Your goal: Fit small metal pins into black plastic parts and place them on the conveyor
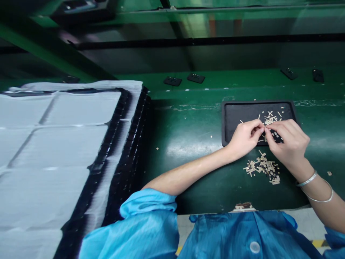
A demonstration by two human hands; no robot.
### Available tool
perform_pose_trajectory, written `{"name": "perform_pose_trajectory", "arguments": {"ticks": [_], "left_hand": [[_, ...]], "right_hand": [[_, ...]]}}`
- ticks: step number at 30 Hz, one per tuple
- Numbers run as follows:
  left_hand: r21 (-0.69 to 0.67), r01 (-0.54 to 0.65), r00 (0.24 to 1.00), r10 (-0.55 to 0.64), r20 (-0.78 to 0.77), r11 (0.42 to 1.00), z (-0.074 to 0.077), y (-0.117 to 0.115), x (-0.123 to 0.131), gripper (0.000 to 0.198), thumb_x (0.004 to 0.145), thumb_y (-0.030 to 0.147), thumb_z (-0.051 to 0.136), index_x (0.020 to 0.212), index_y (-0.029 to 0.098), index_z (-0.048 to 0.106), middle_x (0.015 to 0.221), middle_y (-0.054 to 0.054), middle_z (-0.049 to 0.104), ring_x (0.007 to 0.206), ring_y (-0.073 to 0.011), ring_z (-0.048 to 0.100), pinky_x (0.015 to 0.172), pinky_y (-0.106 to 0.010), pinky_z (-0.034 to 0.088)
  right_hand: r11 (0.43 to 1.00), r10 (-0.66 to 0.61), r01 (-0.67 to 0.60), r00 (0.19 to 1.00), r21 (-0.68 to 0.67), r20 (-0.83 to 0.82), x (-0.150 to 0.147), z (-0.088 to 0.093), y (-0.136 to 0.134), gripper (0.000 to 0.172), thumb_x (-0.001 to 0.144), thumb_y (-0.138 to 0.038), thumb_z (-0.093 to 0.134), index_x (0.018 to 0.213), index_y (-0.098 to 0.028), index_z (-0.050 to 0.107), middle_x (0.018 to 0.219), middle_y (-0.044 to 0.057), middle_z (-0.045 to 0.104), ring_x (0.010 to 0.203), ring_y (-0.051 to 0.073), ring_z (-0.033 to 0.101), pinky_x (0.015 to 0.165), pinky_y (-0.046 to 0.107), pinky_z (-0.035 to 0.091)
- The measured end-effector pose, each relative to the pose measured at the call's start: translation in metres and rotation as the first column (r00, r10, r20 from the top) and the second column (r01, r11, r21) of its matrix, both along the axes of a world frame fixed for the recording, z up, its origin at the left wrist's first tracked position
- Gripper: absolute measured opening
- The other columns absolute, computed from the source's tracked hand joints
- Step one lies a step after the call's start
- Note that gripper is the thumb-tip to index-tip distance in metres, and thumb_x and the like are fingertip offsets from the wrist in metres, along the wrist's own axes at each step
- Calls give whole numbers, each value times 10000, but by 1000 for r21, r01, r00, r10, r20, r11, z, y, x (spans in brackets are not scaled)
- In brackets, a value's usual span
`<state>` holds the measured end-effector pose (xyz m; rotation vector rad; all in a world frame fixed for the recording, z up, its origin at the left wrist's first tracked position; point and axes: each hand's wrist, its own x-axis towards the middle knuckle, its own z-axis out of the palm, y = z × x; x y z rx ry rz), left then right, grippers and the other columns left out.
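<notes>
Over the black tray [231, 120], my left hand [244, 138] and my right hand [291, 140] meet fingertip to fingertip. Both are closed in a pinch, thumb against index finger. Whatever lies between the fingertips is too small to make out. Small pale strips [270, 118] are scattered in the tray, partly hidden beneath the hands. On the green table just in front of the tray is a loose pile of similar beige strips and bits [261, 165], some with dark pieces among them.
At left stands a tall stack of black trays [129, 158] covered with white sheets [78, 108]. Along the back of the green table [188, 122] lie several small black plates [172, 81]. A green frame beam [54, 54] slants across the upper left. The table's front edge is close to my body.
</notes>
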<state>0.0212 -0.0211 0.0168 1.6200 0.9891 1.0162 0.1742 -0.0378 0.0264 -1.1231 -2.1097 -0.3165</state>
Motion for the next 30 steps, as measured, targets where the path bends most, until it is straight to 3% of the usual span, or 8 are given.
{"name": "perform_pose_trajectory", "arguments": {"ticks": [4,7,10,12,14,19,24,30], "left_hand": [[-80,20,999,-16,51,997,0,2,-1,131,834,164,522,708,132,542,617,30,495,570,-66,417,567,-204,340],[-171,72,983,-40,181,983,-2,6,-2,137,829,228,542,725,139,533,608,32,488,554,-61,426,538,-192,335],[-293,193,930,-80,358,937,-5,11,-4,168,824,312,547,782,151,521,573,40,487,480,-50,389,457,-178,277],[-362,285,886,-100,452,888,-5,14,-5,191,819,344,539,780,167,481,551,47,479,436,-45,346,414,-173,216],[-405,371,843,-121,523,836,-3,16,-6,201,815,344,523,751,179,426,536,51,462,415,-44,325,398,-171,178],[-446,508,784,-181,594,737,4,17,-8,206,811,308,475,695,181,362,494,63,370,397,-41,258,406,-174,166],[-458,535,791,-230,567,710,6,15,-9,237,799,336,475,665,179,359,490,65,318,409,-41,223,421,-185,143],[-466,555,791,-262,554,689,7,16,-10,247,774,350,501,650,184,367,496,61,299,420,-47,211,433,-209,122]], "right_hand": [[1000,-3,3,999,-12,-38,-1,-1,1,106,781,-109,631,815,-207,611,759,38,704,714,184,621,644,304,499],[998,-58,54,992,-41,-111,4,-2,6,86,783,-120,626,776,-205,618,688,20,676,635,162,597,601,292,486],[985,-149,134,977,-105,-155,12,-3,13,102,796,-118,595,782,-206,644,653,12,652,588,154,576,550,292,459],[978,-161,139,977,-158,-139,17,-2,17,142,802,-104,573,830,-210,663,771,38,694,702,182,624,568,301,469],[979,-110,83,984,-184,-140,18,0,18,136,802,-106,586,821,-218,662,838,44,711,787,199,643,595,309,485],[984,72,-105,973,-144,-218,11,7,10,141,786,-96,638,853,-220,640,750,23,688,633,154,594,570,301,476],[966,195,-229,951,-123,-241,6,10,4,226,766,-66,653,926,-225,629,810,36,703,710,171,630,600,308,498],[964,168,-211,955,-160,-245,3,10,4,182,765,-95,648,862,-248,630,800,29,711,717,188,651,619,343,513]]}}
